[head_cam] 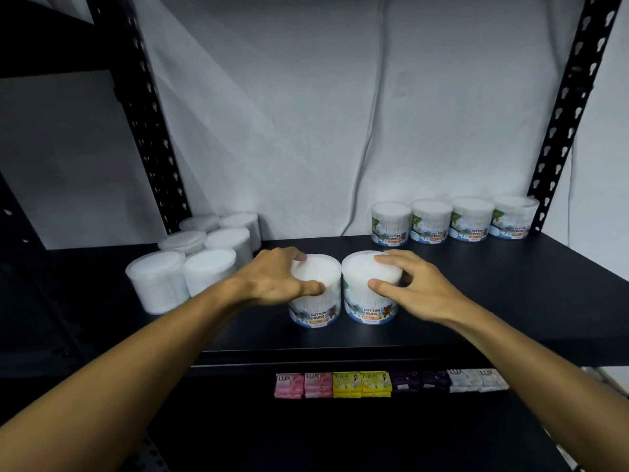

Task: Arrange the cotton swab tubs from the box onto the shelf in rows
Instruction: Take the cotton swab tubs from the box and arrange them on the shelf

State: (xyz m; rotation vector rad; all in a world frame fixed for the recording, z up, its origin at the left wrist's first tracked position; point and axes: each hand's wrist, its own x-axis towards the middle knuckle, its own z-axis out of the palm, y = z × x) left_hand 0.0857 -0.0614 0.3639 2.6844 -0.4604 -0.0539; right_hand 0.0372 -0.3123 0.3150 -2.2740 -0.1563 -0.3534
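Two tubs (pixel 315 291) (pixel 371 287), one gripped by each hand's lid rim: left grip (pixel 284 277), right grip (pixel 406 286). Light, smooth plastic; row waits at two o'clock.

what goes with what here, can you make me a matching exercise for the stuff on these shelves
Things:
1. row of four labelled tubs
2. pack of six plain tubs
3. two tubs under the hands
4. soap bars

Places:
A. lower shelf, in a line
B. back right of the shelf, by the wall
C. middle front of the shelf
D. left side of the shelf

Pairs: 1-B, 2-D, 3-C, 4-A
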